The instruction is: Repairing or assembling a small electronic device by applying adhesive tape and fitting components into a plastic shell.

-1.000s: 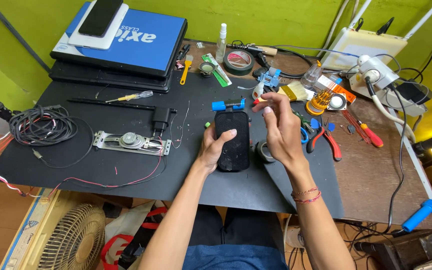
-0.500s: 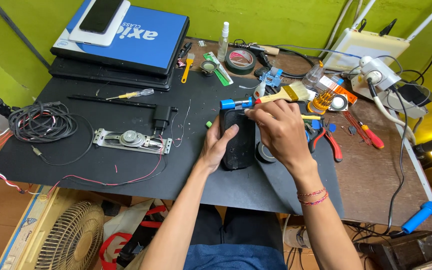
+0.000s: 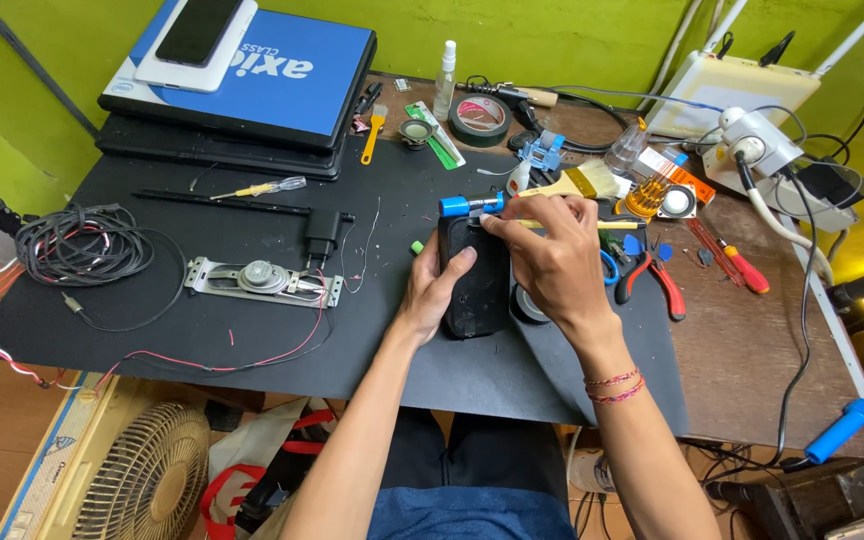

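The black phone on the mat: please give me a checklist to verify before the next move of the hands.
1. Black rectangular phone lies flat on the black mat: ok.
2. Left hand steadies the phone's left edge: ok.
3. Right hand holds the flat brush with pale bristles at the phone's top end: ok.
4. Blue-capped cylinder is clear of the phone: not ok, it lies against the top edge.
5. Red-handled pliers keep apart from the right wrist: ok.
6. Phone surface free of dust: cannot tell.
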